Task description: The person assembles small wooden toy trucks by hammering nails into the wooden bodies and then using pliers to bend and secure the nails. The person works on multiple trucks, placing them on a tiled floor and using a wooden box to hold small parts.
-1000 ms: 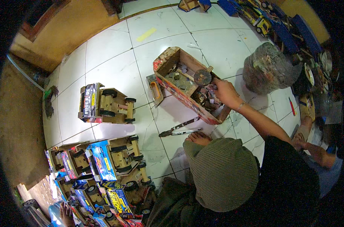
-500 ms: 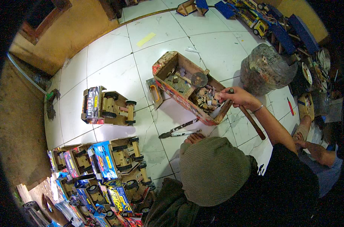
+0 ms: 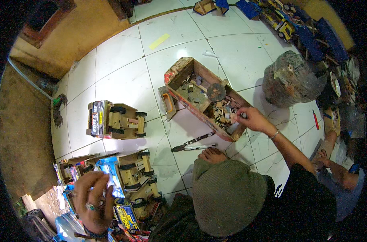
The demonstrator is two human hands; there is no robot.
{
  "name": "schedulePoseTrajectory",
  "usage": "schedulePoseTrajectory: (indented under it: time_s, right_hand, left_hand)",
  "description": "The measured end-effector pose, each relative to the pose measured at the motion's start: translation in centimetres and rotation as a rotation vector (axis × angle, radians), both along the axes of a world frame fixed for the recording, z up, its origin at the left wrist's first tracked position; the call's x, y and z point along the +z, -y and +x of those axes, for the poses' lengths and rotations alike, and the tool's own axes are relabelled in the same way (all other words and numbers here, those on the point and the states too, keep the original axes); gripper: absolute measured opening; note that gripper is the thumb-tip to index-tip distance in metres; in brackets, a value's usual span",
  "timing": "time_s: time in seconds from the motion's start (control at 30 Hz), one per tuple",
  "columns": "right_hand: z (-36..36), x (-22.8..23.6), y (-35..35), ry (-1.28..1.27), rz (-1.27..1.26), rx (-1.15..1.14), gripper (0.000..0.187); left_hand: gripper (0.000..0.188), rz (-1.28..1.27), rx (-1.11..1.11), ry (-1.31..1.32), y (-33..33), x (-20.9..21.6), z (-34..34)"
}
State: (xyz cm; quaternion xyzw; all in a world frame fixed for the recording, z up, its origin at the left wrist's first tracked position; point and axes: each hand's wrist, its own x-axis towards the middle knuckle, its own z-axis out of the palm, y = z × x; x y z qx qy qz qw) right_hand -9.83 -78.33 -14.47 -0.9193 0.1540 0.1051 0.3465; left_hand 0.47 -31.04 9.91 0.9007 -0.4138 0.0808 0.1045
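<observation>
Wooden toy trucks [image 3: 135, 183] with blue, yellow and red panels lie packed in rows at lower left of frame, wheels exposed. One separate truck [image 3: 117, 119] lies above them on the white tiled floor [image 3: 123, 56]. Wearer's left hand [image 3: 94, 201], ringed, is raised in front of the rows, nearest a blue panel. Half a second ago it sat low at the lower-left edge; now higher, further right and larger in view. Fingers curled, tips upward; blurred, so cannot tell whether they pinch anything. Translucent blue plastic [image 3: 68, 228] just left of the wrist.

Centre of frame: open box [image 3: 177, 69] holding small scraps [image 3: 221, 113]. Co-worker [image 3: 300, 201] in a ribbed cap [image 3: 230, 193] has a braceleted right hand [image 3: 252, 119] over the box's lower-right end, closed round a dark object, probably the tool whose long handle showed half a second ago. Stump-like block [image 3: 294, 78] at upper right.
</observation>
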Motion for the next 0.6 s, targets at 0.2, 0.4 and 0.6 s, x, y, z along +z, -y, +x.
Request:
schedulePoseTrajectory:
  time_s: [0.2, 0.4, 0.6]
  right_hand:
    - [-0.7, 0.5, -1.2, -0.042, -0.101, 0.133, 0.021]
    - [-1.0, 1.7, -0.1, -0.179, -0.206, 0.229, 0.027]
    - [-1.7, 1.7, 2.5, -0.29, -0.138, 0.249, 0.026]
  left_hand:
    - [0.037, 0.091, -0.199, -0.376, 9.2, -3.9, 4.3]
    - [0.036, 0.24, -0.335, -0.558, 15.2, -10.8, 8.8]
    - [0.029, 0.135, -0.305, -0.584, 21.0, -18.7, 10.7]
